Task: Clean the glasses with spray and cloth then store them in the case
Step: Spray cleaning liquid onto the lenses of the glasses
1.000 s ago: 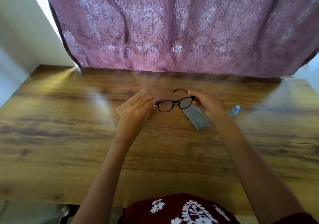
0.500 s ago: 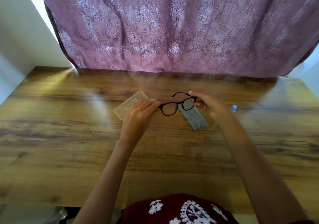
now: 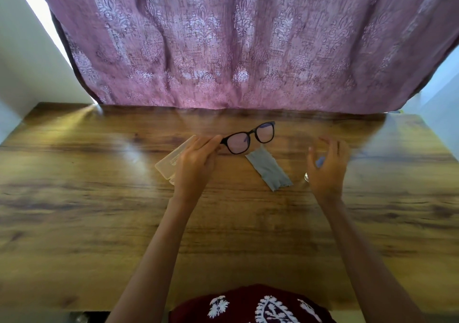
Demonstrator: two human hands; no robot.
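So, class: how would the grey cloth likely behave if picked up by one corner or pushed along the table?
Probably floppy: the cloth lies thin and flat on the table, slightly creased. Likely very light, so it should lift easily. Pushed, it would probably bunch rather than slide whole.

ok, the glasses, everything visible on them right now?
The glasses have a thin black, plastic-looking frame with two rounded lenses that look pink. They are held off the table, tilted, with the right end higher. The left hand pinches their left end; nothing else touches them.
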